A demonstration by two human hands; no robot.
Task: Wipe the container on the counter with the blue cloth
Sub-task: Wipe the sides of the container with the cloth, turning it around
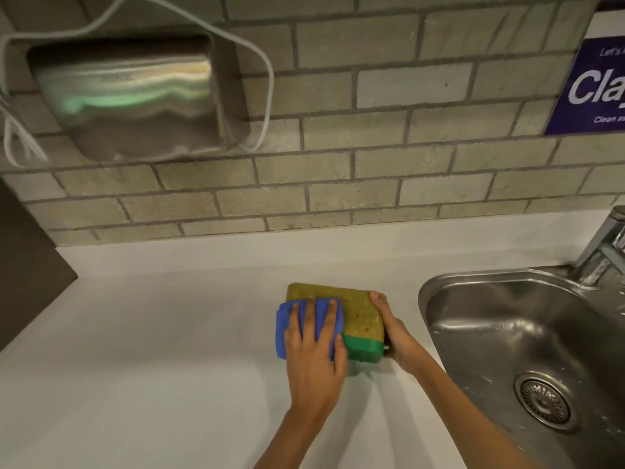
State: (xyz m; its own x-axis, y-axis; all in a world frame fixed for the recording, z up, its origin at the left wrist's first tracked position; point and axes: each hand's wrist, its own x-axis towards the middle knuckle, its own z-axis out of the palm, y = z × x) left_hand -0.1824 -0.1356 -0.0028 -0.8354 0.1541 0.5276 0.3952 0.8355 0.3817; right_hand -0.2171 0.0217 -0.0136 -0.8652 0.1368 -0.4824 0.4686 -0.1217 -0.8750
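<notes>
A rectangular container (358, 313) with a see-through body full of yellowish food and a green lid lies upside down on the white counter (169, 333). Its green lid shows along the near edge. My left hand (313, 346) lies flat on the folded blue cloth (282, 328), pressing it against the container's left part. My right hand (394, 328) grips the container's right side, fingertips at its far right corner.
A steel sink (507, 333) with a drain sits right of the container, a tap (605, 252) at its far corner. Behind the counter a grey brick wall carries a steel dispenser (135, 96) with a white cable, and a purple sign (595, 82).
</notes>
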